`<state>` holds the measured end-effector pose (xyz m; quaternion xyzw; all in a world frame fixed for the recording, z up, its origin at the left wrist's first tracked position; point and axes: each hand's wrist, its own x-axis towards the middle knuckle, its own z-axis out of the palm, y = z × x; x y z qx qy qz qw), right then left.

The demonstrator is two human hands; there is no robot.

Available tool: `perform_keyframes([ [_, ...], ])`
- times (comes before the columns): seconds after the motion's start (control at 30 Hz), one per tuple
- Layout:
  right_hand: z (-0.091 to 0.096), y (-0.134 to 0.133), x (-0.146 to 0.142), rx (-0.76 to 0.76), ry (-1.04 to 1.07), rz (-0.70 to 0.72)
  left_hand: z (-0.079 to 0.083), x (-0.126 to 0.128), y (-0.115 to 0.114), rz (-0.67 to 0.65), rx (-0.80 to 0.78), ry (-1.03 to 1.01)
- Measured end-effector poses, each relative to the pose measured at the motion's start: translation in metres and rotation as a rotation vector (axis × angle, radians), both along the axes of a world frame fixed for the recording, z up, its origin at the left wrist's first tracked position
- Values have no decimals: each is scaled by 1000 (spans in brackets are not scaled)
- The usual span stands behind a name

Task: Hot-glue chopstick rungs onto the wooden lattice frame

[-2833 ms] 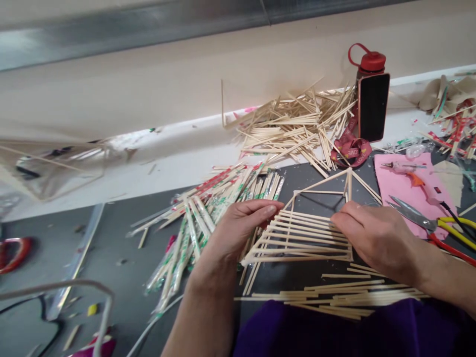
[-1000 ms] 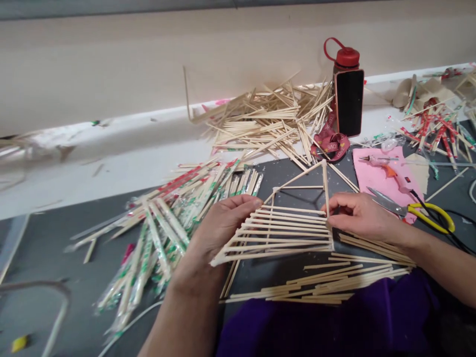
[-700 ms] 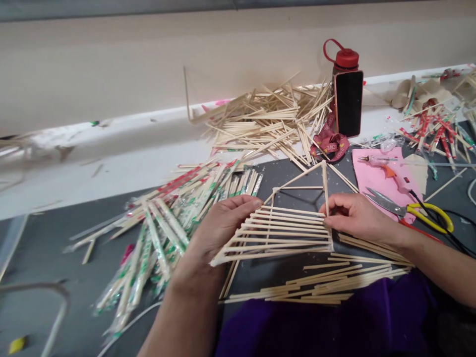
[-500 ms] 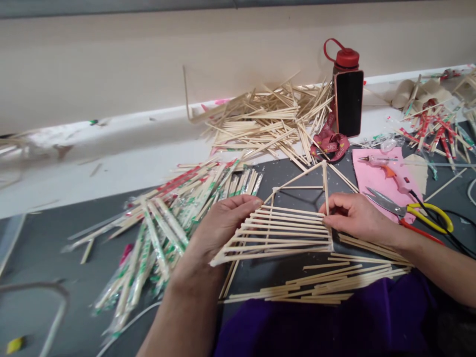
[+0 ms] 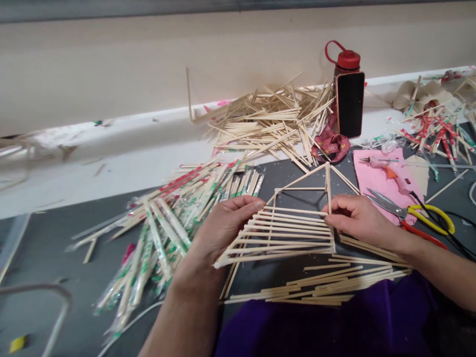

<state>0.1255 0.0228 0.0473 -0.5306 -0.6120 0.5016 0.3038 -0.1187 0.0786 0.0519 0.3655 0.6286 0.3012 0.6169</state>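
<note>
Nearest, from my remote station, I record loose sticks lying on the body side of the right hand. That hand is closed in a pinch on the right edge of a slatted stick frame. I find the left hand likewise pinched, thumb over fingers, on its left edge; the frame sits between both. Wrapped chopsticks lie left of the left hand. Just beyond the right hand: scissors, then a glue gun on a pink sheet. Farther beyond both hands, I log a bare-stick heap and a phone standing before a red-capped bottle.
</note>
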Motion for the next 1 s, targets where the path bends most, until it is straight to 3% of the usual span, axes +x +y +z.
perform_keyframes([
  [0.13,-1,0,0,-18,23,-27,0,0,-1,-4,-7,-22],
  [0.37,0,2,3,-278,208,-14,2,1,-1,-17,-14,-22],
  [0.6,7,5,5,-378,325,-6,-1,1,-1,-21,-18,-53],
  [1.0,-6,2,6,-283,393,15,-1,2,-2,-24,-7,-28],
])
